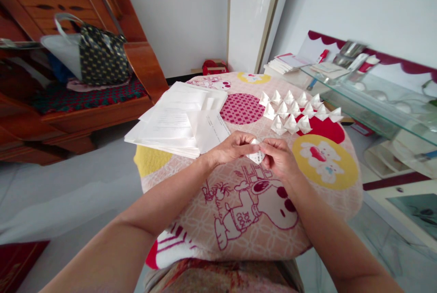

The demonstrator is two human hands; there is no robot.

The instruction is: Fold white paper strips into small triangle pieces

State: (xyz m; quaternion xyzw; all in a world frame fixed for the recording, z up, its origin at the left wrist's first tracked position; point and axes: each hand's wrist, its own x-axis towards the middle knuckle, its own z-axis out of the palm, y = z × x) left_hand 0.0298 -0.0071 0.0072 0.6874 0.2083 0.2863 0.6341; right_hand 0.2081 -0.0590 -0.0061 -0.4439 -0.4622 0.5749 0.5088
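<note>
Between my two hands, above the middle of the cloth-covered table (pixel 205 193), is a small folded piece of printed paper (pixel 255 155). My left hand (pixel 236 146) pinches it from the left, thumb lying along its top. From the other side my right hand (pixel 277 154) grips it with thumb and fingers closed. Part of the paper is hidden behind the fingers. Just beyond my right hand stand several folded white paper boats (pixel 291 123), set out in rows. To the left of my hands lies a stack of white printed sheets (pixel 170 122), its top sheets spread unevenly.
A wooden bench (pixel 143 68) with a dark patterned bag (pixel 102 56) stands at the left. At the right is a glass shelf unit (pixel 382 97) bearing cups and papers. A red bag (pixel 214 67) rests on the floor behind the table.
</note>
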